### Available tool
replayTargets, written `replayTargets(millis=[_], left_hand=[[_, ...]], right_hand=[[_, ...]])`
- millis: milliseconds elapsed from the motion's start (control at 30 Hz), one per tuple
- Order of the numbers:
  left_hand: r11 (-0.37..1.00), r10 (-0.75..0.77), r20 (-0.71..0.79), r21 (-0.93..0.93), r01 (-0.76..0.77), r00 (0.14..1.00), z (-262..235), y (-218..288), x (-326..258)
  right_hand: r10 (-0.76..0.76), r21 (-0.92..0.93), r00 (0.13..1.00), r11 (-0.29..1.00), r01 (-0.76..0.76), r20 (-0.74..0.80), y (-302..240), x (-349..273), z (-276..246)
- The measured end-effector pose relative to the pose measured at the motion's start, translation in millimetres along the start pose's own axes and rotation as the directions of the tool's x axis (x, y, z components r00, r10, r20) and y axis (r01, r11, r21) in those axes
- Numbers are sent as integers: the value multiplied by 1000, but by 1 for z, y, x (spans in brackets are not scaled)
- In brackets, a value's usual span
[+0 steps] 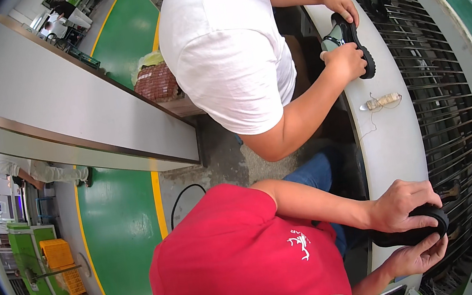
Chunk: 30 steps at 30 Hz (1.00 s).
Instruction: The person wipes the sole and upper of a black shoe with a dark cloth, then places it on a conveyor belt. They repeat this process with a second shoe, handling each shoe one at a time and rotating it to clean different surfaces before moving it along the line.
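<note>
My left hand grips the top of a black shoe, and my right hand cups it from below. The shoe is held at the edge of the white curved bench, next to a conveyor of metal rods. My red shirt fills the lower middle of the view. Beside me a person in a white T-shirt holds another black shoe with both hands on the same bench.
A small pale bundle with a thin string lies on the bench between us. A long grey panel runs at the left above a green floor with yellow lines. Orange crates and another person are at far left.
</note>
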State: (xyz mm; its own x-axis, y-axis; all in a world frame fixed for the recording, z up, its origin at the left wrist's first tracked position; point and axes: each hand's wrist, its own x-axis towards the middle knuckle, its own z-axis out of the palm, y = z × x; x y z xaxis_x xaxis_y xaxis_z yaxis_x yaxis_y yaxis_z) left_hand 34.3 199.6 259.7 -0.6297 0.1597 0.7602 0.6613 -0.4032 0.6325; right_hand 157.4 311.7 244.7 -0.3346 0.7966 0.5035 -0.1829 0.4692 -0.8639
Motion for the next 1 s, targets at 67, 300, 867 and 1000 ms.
replayTargets(millis=[67,300,867,1000], left_hand=[[1000,-8,-2,7,8,1000,0,-1,-2],[998,45,-6,-32,-45,999,-3,0,6],[995,-87,57,-49,89,995,-7,9,6],[999,36,12,-9,-36,999,-8,12,10]], right_hand=[[0,-28,1000,1000,-1,-26,-5,0,5],[0,-29,999,1000,-1,-47,0,0,3],[136,142,991,980,-137,13,-8,-2,6],[-26,40,1000,999,25,11,-6,-3,6]])
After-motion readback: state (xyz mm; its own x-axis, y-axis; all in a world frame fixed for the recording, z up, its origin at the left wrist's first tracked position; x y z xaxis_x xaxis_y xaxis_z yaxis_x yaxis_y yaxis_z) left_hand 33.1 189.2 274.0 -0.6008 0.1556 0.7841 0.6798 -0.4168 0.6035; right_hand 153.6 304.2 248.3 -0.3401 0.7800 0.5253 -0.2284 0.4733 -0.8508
